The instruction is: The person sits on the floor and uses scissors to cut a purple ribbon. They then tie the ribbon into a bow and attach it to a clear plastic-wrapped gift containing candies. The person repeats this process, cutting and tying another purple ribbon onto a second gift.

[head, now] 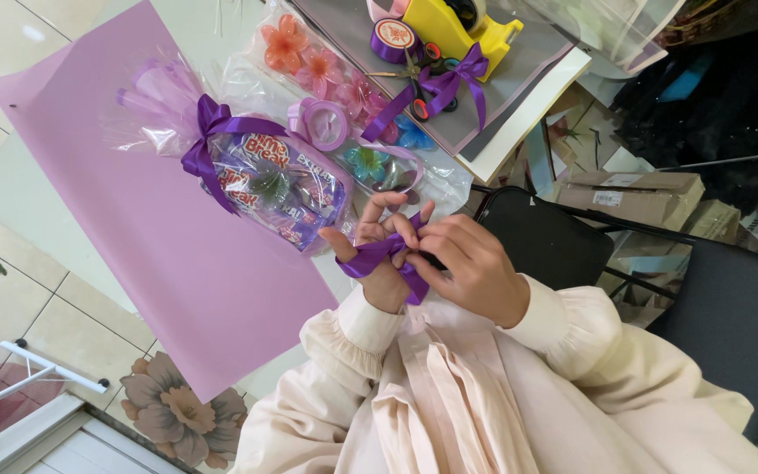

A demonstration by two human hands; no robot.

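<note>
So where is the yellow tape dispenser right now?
In the head view the yellow tape dispenser sits at the top edge, right of centre, on grey paper, beside a purple ribbon spool and above a purple bow.

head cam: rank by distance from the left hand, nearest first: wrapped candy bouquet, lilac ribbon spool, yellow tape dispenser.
From the left hand, which has purple ribbon wound around it:
1. Wrapped candy bouquet, just beside it on the pink paper sheet.
2. Lilac ribbon spool, farther up the table, past the bouquet's bow.
3. Yellow tape dispenser, at the far top edge, on the grey sheet.
</note>
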